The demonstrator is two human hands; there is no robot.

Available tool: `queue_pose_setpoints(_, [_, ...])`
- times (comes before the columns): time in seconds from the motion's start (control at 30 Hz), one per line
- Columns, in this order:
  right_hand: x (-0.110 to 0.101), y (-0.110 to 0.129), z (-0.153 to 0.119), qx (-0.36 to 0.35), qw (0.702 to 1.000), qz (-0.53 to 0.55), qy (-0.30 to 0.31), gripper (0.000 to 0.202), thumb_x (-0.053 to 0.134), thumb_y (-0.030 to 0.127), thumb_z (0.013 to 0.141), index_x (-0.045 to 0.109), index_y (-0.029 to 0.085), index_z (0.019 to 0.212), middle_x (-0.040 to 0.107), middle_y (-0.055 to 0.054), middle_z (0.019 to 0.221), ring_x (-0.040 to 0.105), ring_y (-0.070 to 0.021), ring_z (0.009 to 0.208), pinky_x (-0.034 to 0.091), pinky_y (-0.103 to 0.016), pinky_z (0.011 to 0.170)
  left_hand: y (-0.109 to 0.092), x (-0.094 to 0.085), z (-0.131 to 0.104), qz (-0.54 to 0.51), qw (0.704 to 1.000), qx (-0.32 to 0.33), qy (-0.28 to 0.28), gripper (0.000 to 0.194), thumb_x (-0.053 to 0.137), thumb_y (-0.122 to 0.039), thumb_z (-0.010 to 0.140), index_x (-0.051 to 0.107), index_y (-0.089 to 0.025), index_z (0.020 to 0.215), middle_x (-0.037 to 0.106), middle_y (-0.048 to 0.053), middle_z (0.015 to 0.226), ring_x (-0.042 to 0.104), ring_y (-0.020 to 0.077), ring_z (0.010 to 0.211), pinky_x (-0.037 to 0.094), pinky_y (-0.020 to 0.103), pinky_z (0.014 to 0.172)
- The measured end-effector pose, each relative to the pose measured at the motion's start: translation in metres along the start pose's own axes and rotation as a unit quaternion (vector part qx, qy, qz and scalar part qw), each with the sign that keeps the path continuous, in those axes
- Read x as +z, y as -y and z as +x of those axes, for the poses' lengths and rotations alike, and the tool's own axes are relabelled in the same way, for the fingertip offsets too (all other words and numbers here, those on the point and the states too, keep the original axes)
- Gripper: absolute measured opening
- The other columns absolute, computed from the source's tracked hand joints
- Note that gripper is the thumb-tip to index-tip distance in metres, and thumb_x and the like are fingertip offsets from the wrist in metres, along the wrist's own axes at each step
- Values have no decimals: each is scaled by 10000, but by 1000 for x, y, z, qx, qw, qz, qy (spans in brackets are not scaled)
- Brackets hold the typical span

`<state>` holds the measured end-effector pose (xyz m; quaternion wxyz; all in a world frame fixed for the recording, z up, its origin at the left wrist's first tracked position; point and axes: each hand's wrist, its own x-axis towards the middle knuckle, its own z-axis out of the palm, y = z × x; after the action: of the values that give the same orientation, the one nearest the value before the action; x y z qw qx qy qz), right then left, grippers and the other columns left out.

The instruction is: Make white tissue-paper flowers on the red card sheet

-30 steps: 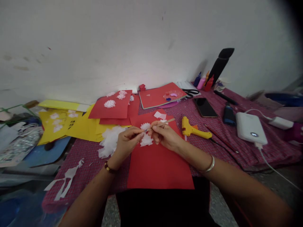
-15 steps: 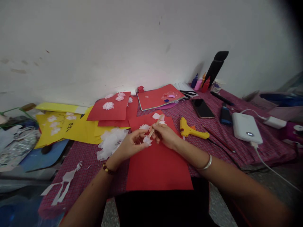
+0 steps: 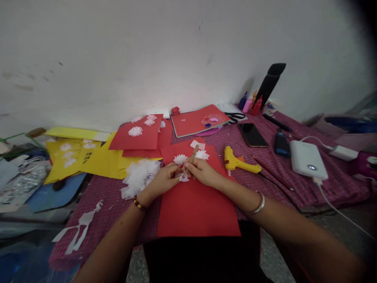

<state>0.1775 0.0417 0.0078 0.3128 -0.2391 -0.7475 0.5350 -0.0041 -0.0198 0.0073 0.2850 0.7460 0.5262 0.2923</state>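
Right hand: the right hand pinches a flat wooden stick between thumb and fingers. A silver bangle is on that wrist.
Left hand: the left hand has its fingers bent, close to the low end of the stick. I cannot tell if it grips anything. A bead bracelet is on that wrist.
Stick: it leans over the red sheet, top end pointing away from the person.
White puff: a small white puff shows just under the fingertips.
Red sheet: two more fluffy white flowers lie on it past the hands, a left flower and a right flower. White paper bits are near its top.
Left side: a heap of thin white paper sits beside the left hand. Past it are yellow papers and a red card with white flowers.
Right side: a yellow glue gun lies near the sheet. Farther off are a black phone and a white power bank.
Back: black-handled scissors and little paint bottles.
Under it all: a checked pinkish cloth.
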Motion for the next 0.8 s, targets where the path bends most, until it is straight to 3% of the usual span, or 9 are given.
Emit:
queue_pose_setpoints(0.23, [0, 2, -2, -49, 986, -152, 41, 228, 415, 244, 922, 565, 165, 770, 591, -21, 713, 527, -131, 640, 391, -248, 615, 8, -5, 1, -24, 999, -44, -1, 85, 595, -260, 750, 599, -177, 771, 539, -19, 682, 459, 129, 622, 327, 223, 554])
queue_pose_setpoints(0.37, [-1, 4, -4, -56, 981, -172, 69, 240, 419, 228, 930, 593, 160, 780, 618, -23, 704, 524, -123, 614, 379, -239, 605, 8, -9, -1, 37, 996, -82, -24, 179, 644, -312, 710, 555, -182, 625, 507, -34, 567, 416, 116, 534, 256, 219, 491])
queue_pose_setpoints(0.57, [2, 9, -7, -68, 975, -189, 99, 293, 395, 251, 954, 616, 156, 786, 672, -60, 781, 588, -150, 694, 413, -270, 669, 5, -19, -2, 55, 994, -86, 22, 263, 577, -346, 764, 544, -174, 568, 503, -25, 542, 422, 116, 523, 255, 225, 492])
queue_pose_setpoints(0.67, [2, 6, -6, -65, 985, -140, 74, 290, 402, 281, 951, 601, 160, 777, 657, -49, 744, 588, -147, 687, 432, -272, 673, 0, -26, -3, 20, 995, -91, 27, 270, 530, -350, 787, 520, -175, 582, 469, -34, 544, 400, 114, 524, 280, 225, 503])
queue_pose_setpoints(0.8, [0, -3, 0, 31, 997, 59, -40, 271, 430, 376, 919, 546, 172, 783, 570, 8, 599, 511, -106, 493, 404, -219, 484, -5, -32, -6, -10, 994, -101, -34, 278, 483, -348, 822, 447, -184, 601, 425, -38, 582, 368, 114, 556, 277, 228, 520])
